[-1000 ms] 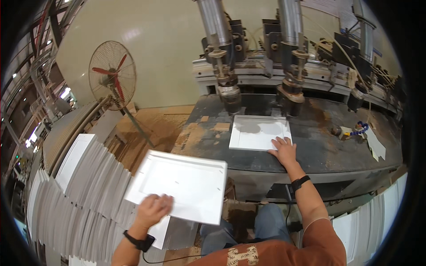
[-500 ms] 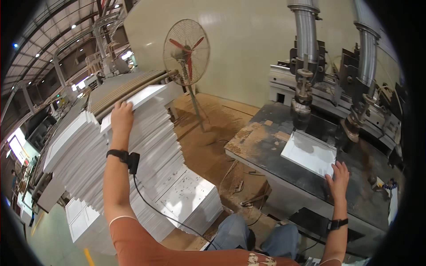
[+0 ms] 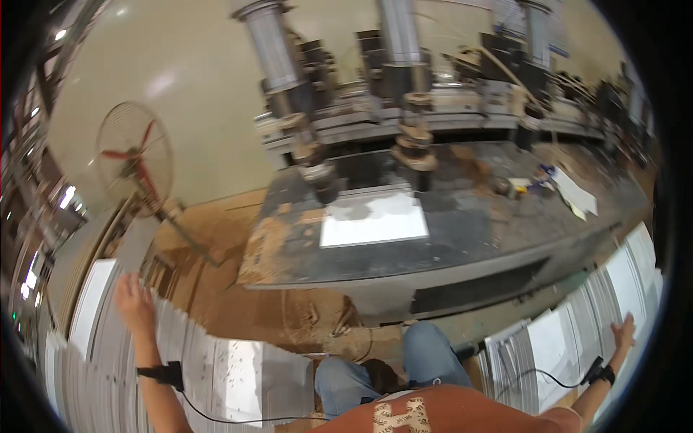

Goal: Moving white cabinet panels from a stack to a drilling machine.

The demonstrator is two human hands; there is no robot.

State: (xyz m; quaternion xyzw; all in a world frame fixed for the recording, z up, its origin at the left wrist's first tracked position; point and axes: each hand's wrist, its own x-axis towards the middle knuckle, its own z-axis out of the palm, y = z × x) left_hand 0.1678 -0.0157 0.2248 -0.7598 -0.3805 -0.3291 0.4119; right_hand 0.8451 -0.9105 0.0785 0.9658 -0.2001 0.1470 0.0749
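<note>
A white rectangular panel (image 3: pixel 374 229) lies flat on the dark machine table (image 3: pixel 476 249), with neither hand on it. My left hand (image 3: pixel 135 302) is beside the tall stack of white panels (image 3: pixel 92 307) on the left, its fingers outstretched and slightly blurred. Nothing shows in that hand; whether it touches the stack I cannot tell. Far to the right, my right hand (image 3: pixel 623 332) is at another stack of white panels (image 3: pixel 624 278), thumb and fingers apart and holding nothing visible. Contact with those panels is unclear.
Metal spindle heads (image 3: pixel 415 148) stand over the table's back part. Sawdust (image 3: pixel 263 245) covers its left corner. A fan with red blades (image 3: pixel 137 155) stands at the left wall. A lower panel stack (image 3: pixel 242 375) is left of my knees. A white sheet (image 3: pixel 575 191) lies at the table's right.
The view has swung right, bringing the right-hand stacks into sight. My right hand has left the panel on the table and moved right. My left hand has come off the top panel's edge.
</note>
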